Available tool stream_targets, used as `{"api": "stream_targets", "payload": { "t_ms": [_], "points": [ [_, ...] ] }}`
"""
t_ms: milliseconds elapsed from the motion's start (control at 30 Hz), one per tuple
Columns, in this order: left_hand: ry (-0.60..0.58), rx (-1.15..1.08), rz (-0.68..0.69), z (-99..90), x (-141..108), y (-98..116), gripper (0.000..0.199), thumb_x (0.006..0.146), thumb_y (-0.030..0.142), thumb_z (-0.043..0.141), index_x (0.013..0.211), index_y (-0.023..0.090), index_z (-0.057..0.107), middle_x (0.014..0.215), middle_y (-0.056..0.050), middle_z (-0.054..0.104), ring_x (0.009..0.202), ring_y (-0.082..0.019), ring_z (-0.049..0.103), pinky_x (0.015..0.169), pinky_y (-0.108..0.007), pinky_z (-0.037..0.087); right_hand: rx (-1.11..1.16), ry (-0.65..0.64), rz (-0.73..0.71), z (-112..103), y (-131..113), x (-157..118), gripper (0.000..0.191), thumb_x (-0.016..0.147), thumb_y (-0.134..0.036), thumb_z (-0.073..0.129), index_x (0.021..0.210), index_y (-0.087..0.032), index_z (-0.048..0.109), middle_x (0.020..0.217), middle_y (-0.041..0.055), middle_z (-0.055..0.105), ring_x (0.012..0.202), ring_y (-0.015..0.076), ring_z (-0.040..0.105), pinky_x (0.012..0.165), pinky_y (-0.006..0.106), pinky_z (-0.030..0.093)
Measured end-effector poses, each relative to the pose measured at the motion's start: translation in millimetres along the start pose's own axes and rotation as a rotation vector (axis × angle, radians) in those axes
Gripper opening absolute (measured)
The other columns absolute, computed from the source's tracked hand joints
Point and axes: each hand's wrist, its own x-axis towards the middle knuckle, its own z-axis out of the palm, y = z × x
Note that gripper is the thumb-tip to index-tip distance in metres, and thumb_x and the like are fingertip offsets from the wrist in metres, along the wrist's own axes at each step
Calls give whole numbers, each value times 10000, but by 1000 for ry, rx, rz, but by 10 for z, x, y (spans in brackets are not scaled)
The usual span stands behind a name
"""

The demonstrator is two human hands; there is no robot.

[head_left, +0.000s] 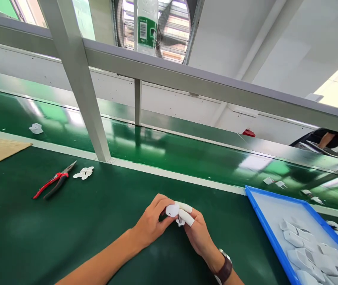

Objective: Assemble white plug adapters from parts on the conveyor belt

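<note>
Over the green tabletop, my left hand (152, 219) pinches a small white plastic part (172, 210) with a rounded face and a tiny dark slot. White finger covers (186, 217) sit on two fingers of my right hand (200, 233), which meet the same part from the right. Just under those covered fingertips a smaller white piece (180, 222) shows. My fingers hide most of it, and I cannot tell whether it is joined to the larger part. A watch with a brown strap (225, 267) is on my right wrist.
Red-and-black pliers (56, 181) lie at left beside flat white round pieces (84, 172). At right, a blue-rimmed tray (264, 225) holds several white plastic parts (308, 253). A metal post (79, 79) rises behind; white pieces (36, 128) dot the green conveyor. Another person's arm (326, 139) shows far right.
</note>
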Motion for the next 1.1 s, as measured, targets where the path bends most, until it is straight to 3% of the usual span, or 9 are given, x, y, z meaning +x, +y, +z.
{"api": "stream_targets", "payload": {
  "t_ms": [200, 433, 567, 667, 767, 900, 1000, 1100],
  "points": [
    [-1, 19, 38, 40, -8, -96, 231, 962, 176, 595, 1184, 239, 615, 1068, -62, 610, 930, -171, 657, 834, -306, 604, -222, 9, -81, -31, 11, 33, 292, 887, -472, 725, 999, -212, 794, 818, 37, 737, 727, 193, 643, 674, 311, 557],
    [-90, 207, 120, 28, -20, -126, 470, 824, 45, 584, 1260, 222, 598, 1100, -87, 701, 984, -268, 589, 873, -461, 585, -902, 158, -661, 78, 62, 26, 153, 956, -217, 576, 1011, -206, 718, 850, 55, 707, 740, 197, 627, 683, 341, 537],
    [-109, 233, 15, -8, 11, -132, 500, 783, -8, 571, 1210, 246, 620, 1074, -55, 732, 959, -259, 583, 838, -436, 584, -995, 147, -837, 9, 11, 60, 220, 989, -164, 541, 1179, -200, 647, 965, 74, 719, 846, 222, 652, 784, 408, 559],
    [-59, 280, -111, -97, 251, -349, 421, 738, 5, 638, 1084, 243, 665, 1006, -36, 730, 958, -250, 623, 852, -421, 578, -1046, 216, -913, -129, 2, 118, 317, 990, -143, 537, 1303, -178, 580, 1077, 110, 714, 954, 250, 660, 821, 439, 581],
    [1, 356, -159, -237, 695, -746, 301, 749, 39, 673, 1003, 201, 678, 977, -52, 713, 920, -240, 650, 851, -420, 566, -1160, 242, -897, -230, 118, 168, 318, 966, -104, 530, 1269, -159, 607, 1072, 124, 712, 961, 269, 663, 808, 452, 606],
    [63, 445, -242, -403, 1270, -1273, 104, 905, 186, 673, 998, 142, 658, 948, -41, 683, 876, -202, 663, 809, -385, 571, -1318, 103, -750, -270, 364, 187, 320, 891, -62, 545, 1170, -131, 687, 1176, 170, 701, 1081, 322, 656, 884, 488, 611],
    [76, 510, -357, -474, 1479, -1493, 218, 965, 341, 658, 1036, 135, 654, 975, -36, 677, 842, -174, 668, 759, -348, 587, -1373, -83, -491, -298, 450, 194, 242, 835, -74, 609, 1015, -140, 756, 1339, 163, 651, 1234, 356, 599, 1022, 506, 553],
    [81, 562, -469, -539, 1522, -1552, 234, 965, 360, 655, 1030, 135, 651, 934, -28, 680, 788, -161, 668, 723, -329, 588, -1353, -238, -286, -336, 444, 209, 255, 831, -131, 648, 1058, -134, 762, 1474, 144, 563, 1367, 364, 494, 1139, 497, 460]
  ]
}}
